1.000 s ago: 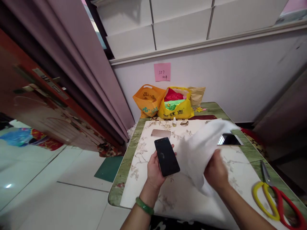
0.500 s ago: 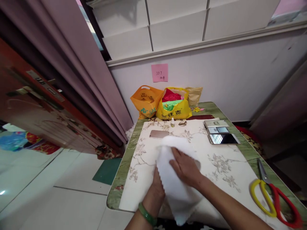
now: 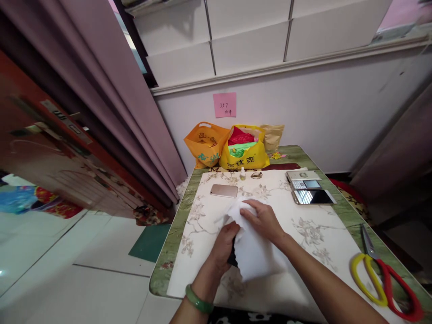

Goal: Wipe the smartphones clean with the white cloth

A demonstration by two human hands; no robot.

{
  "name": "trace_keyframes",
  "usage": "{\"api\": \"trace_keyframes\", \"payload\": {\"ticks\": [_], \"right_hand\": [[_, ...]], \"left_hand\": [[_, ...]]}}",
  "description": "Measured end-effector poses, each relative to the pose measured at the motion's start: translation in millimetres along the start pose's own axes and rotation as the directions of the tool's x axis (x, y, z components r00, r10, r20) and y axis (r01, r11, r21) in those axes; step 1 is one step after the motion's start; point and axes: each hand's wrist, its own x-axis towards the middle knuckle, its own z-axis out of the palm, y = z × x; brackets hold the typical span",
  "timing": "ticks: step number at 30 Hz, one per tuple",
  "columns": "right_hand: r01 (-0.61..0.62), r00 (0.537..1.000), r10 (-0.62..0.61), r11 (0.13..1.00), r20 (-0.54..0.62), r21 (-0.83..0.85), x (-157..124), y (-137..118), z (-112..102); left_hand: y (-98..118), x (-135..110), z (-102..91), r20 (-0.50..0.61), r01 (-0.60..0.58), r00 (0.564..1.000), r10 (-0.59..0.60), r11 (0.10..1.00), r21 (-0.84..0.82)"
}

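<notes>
My left hand (image 3: 223,246), with a green bangle on its wrist, is closed around a black phone (image 3: 232,257). Only a dark edge of the phone shows under a white cloth (image 3: 253,254). My right hand (image 3: 262,219) presses the white cloth down over the phone, fingers bent on the fabric. Both hands are over the near middle of a table with a floral mat (image 3: 313,234).
A rose-gold phone (image 3: 224,191) lies face down beyond the hands. Three more phones (image 3: 308,189) lie at the right. Scissors (image 3: 384,274) with yellow and red handles rest near the right edge. Orange and yellow bags (image 3: 232,148), a small bottle (image 3: 242,173) stand at the back.
The right hand brought the white cloth from the right over the black phone, covering it. It has since slid with the cloth towards the far end of the phone, bunching the fabric.
</notes>
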Motion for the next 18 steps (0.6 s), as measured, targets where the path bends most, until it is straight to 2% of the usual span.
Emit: {"api": "trace_keyframes", "payload": {"ticks": [2,4,6,7,9,12,18], "right_hand": [[-0.173,0.984,0.175,0.946,0.017,0.273,-2.8,4.7,3.8],[-0.337,0.923,0.384,0.758,0.036,0.558,-9.6,8.9,13.1],[-0.382,0.858,0.511,0.562,0.055,0.733,-18.7,10.0,25.6],[-0.380,0.841,0.539,0.510,0.058,0.771,-23.8,9.2,32.2],[-0.387,0.825,0.563,0.495,0.051,0.778,-35.1,5.5,44.8],[-0.430,0.810,0.583,0.520,0.062,0.738,-52.6,0.4,59.1],[-0.462,0.809,0.563,0.432,0.169,0.775,-76.2,1.2,67.2]], "left_hand": [[11.9,-1.8,4.5,0.038,0.019,0.999,-0.020,0.999,0.035],[18.9,-1.3,8.3,0.048,0.020,0.999,-0.022,0.999,0.038],[20.3,3.1,11.4,0.004,-0.018,1.000,0.017,0.999,0.045],[19.4,6.7,12.6,-0.035,-0.063,0.997,0.065,0.996,0.066],[16.3,15.7,13.5,-0.129,-0.200,0.967,0.220,0.968,0.149],[11.0,29.0,11.6,-0.217,-0.363,0.882,0.419,0.896,0.255],[-5.6,39.2,2.8,-0.305,-0.500,0.777,0.551,0.834,0.233]]}}
